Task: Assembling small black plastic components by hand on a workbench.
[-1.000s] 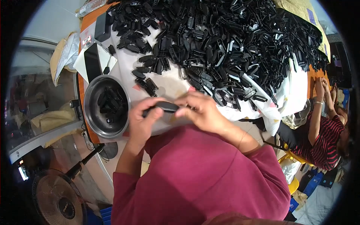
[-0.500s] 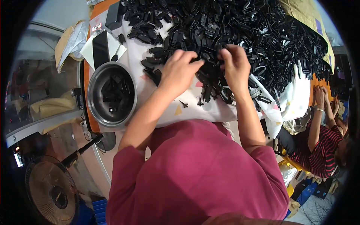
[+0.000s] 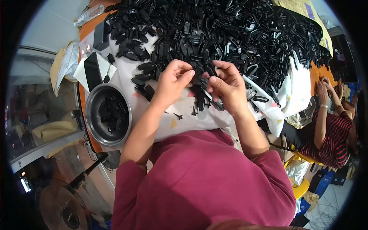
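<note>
Over the near edge of a big heap of black plastic parts [image 3: 184, 42], both hands are raised close together. My right hand [image 3: 231, 87] grips a long black plastic piece [image 3: 210, 68] between thumb and fingers, its narrow body pointing up and away. Just to the left, my left hand [image 3: 171, 82] has thumb and index fingertip pinched together; whatever sits between them is too small to make out. A few tiny dark pronged pieces [image 3: 194, 111] lie on the white cloth [image 3: 153, 128] below the hands.
A steel bowl [image 3: 89, 126] with black parts in it stands at the left. Behind it are a phone [image 3: 92, 72], a dark box [image 3: 101, 36] and a plastic bottle [image 3: 90, 15]. A fan [image 3: 65, 209] is at lower left; another person [image 3: 326, 134] sits at right.
Both hands have lifted off the heap and turned toward each other. The right hand now shows a black plastic piece in its fingers. The whole view has shifted slightly.
</note>
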The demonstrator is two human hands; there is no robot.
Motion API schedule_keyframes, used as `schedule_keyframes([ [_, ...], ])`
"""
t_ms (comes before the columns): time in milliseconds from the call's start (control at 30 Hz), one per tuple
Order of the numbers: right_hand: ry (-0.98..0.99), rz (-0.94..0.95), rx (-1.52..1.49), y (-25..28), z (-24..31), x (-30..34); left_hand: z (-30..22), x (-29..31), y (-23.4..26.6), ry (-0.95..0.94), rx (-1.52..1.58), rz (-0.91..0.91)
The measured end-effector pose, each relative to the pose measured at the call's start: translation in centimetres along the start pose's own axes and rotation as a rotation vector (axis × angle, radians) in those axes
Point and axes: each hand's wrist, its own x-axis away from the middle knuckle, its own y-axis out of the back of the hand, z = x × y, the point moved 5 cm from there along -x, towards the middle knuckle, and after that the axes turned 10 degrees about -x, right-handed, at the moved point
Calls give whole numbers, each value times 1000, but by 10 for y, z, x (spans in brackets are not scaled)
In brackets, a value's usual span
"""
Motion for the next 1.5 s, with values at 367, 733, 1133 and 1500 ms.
schedule_keyframes([
  [367, 118, 45, 76, -16, -3, 7, -11, 15, -3, 161, 394, -1],
  [733, 674, 168, 946, -32, 34, 16, -40, 25, 1, -184, 67, -132],
  [1133, 840, 93, 1091, -40, 12, 37, -27, 42, -9, -61, 261, -202],
  [1500, -121, 187, 538, -21, -51, 30, 21, 76, 14, 82, 566, -154],
])
